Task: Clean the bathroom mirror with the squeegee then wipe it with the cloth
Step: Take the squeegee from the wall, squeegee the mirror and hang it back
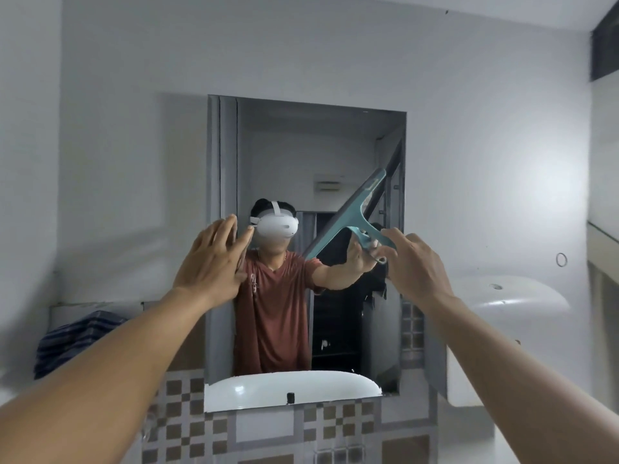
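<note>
A rectangular mirror [278,155] hangs on the white wall ahead. My right hand [413,262] grips the handle of a teal squeegee [355,212], whose blade lies diagonally against the glass on the mirror's right half, upper end near the right edge. My left hand [214,259] is flat with fingers apart at the mirror's left edge, holding nothing. A folded blue striped cloth [77,339] lies on a ledge at the lower left, apart from both hands. The mirror reflects a person in a red shirt wearing a white headset.
A white sink [512,296] juts from the wall at the right, and its reflection shows at the mirror's bottom. Brown and grey checkered tiles [187,423] cover the wall below the mirror. A dark opening [604,45] sits at the upper right.
</note>
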The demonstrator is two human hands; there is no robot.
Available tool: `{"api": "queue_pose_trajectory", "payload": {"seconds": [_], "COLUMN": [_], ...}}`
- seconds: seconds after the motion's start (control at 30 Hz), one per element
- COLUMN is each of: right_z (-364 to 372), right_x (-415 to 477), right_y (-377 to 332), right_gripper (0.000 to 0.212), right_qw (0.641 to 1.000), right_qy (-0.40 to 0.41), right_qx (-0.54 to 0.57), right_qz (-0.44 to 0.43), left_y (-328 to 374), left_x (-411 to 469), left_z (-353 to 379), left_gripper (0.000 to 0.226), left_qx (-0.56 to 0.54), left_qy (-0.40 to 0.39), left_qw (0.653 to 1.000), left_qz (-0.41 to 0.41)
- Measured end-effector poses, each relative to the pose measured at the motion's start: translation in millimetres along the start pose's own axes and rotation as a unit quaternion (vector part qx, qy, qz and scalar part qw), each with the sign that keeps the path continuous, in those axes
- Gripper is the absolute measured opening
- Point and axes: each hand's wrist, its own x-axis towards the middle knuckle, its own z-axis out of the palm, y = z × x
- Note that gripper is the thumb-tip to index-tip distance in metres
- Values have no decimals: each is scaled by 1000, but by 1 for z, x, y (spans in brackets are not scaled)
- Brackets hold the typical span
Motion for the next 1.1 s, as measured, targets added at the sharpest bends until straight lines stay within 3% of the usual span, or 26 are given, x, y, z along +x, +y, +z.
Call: {"api": "queue_pose_trajectory", "payload": {"seconds": [0.4,0.6,0.77,0.97,1.1], "right_z": [27,50,72,93,110], "right_x": [-50,-78,-89,-104,-114], "right_y": [-26,-63,-103,-145,-160], "right_gripper": [22,9,20,20,17], "right_qw": [980,932,877,840,846], "right_qy": [-2,18,19,19,-2], "right_qx": [94,242,338,409,415], "right_qz": [176,270,340,358,336], "left_y": [-16,-21,-22,-28,-40], "left_x": [7,20,23,25,31], "left_z": [0,-10,-15,-27,-32], "left_gripper": [81,83,74,61,68], "left_qx": [22,28,28,57,64], "left_qy": [57,57,34,37,36], "left_qw": [997,997,998,995,995], "left_qz": [42,48,49,73,67]}}
